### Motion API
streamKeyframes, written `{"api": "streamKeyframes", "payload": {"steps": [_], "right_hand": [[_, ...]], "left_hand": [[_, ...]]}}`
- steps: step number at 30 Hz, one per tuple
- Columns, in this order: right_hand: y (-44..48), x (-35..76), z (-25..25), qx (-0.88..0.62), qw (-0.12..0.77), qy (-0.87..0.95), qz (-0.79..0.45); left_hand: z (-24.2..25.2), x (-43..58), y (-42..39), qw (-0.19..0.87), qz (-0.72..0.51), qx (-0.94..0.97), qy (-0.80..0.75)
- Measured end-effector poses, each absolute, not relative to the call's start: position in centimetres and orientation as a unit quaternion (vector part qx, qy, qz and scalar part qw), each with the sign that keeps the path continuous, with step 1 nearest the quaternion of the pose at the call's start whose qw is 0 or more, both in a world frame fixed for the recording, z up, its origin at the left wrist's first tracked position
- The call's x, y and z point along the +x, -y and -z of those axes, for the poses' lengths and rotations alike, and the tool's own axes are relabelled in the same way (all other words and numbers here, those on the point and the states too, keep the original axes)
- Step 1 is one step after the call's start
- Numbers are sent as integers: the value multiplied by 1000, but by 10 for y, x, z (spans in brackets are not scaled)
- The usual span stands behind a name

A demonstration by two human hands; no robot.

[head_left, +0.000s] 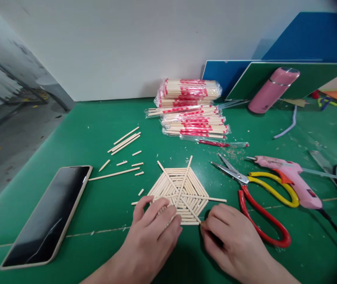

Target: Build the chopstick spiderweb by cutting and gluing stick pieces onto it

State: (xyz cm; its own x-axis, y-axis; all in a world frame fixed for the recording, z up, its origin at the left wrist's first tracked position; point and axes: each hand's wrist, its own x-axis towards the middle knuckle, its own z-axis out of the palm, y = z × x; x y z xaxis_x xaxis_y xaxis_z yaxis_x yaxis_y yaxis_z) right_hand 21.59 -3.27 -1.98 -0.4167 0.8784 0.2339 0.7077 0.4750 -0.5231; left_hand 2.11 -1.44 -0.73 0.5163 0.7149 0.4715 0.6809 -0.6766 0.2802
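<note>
A hexagonal web of wooden chopstick pieces [192,179] lies flat on the green table, with longer crossing sticks that stick out past its corners. My left hand [156,225] rests palm down over the web's lower left part, its fingers a little apart and bent onto the sticks. At the lower right corner, my right hand [230,236] pinches the end of a crossing stick [192,215] between thumb and forefinger. Its other fingers are curled in. My left hand's thumb and the sticks under that hand are hidden.
Scissors [242,179] with red and yellow handles lie open on the right, beside a pink glue gun [293,173]. Wrapped chopsticks [192,106] are piled behind, near a pink bottle [273,90]. Loose sticks [125,142] and a phone [47,217] lie left.
</note>
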Motion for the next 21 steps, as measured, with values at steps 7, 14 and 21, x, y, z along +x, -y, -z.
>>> {"api": "streamKeyframes", "payload": {"steps": [7,14,21], "right_hand": [[34,217,18,-486,219,827,-179],[33,217,17,-483,211,832,-175],[33,217,15,-484,205,833,-172]], "left_hand": [[16,18,13,19,-238,893,-382],[17,21,13,14,-231,894,-383],[17,24,14,15,-233,890,-391]]}}
